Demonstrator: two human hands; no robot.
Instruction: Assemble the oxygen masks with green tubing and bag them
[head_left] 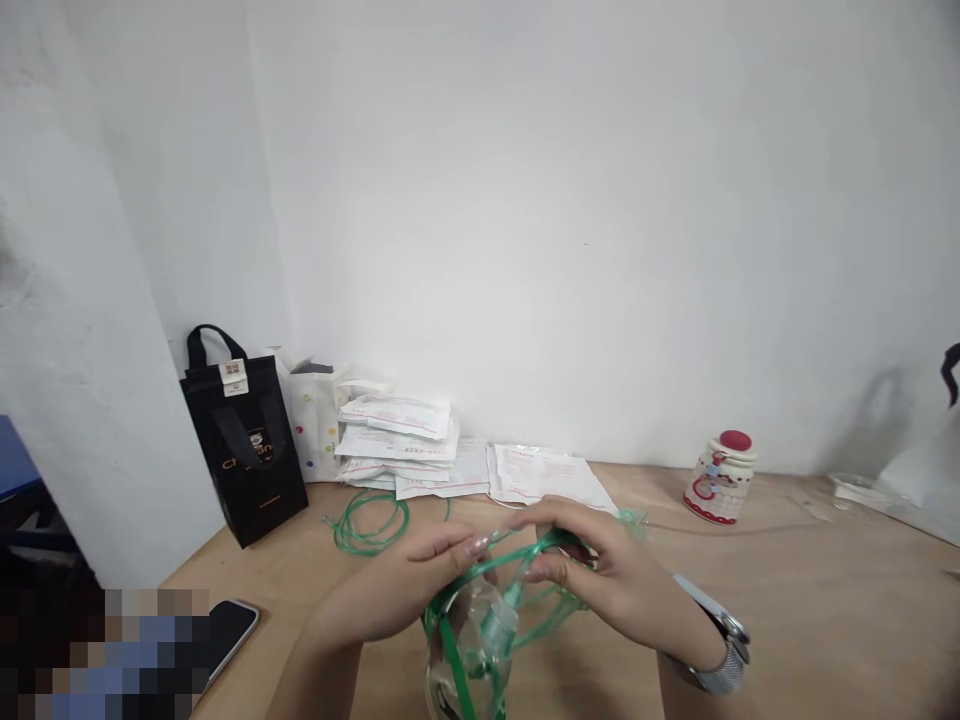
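A clear oxygen mask (463, 640) with a green strap (454, 660) hangs between my two hands, over the near part of the table. A pale green connector (497, 628) sits on its front. Bundled green tubing (480, 572) runs across the top of the mask. My left hand (420, 577) is closed on this tubing at the left, thumb uppermost. With thumb and fingers, my right hand (592, 570) pinches the tubing just above the connector. More loops of tubing hang below the right hand, partly hidden by it.
A loose coil of green tubing (369, 522) lies at the left on the wooden table (810, 600). Behind it are stacked white packets (397, 440), a black paper bag (251, 450) and a dotted white bag (319, 425). A red-lidded jar (721, 478) stands right; a phone (229, 635) lies left.
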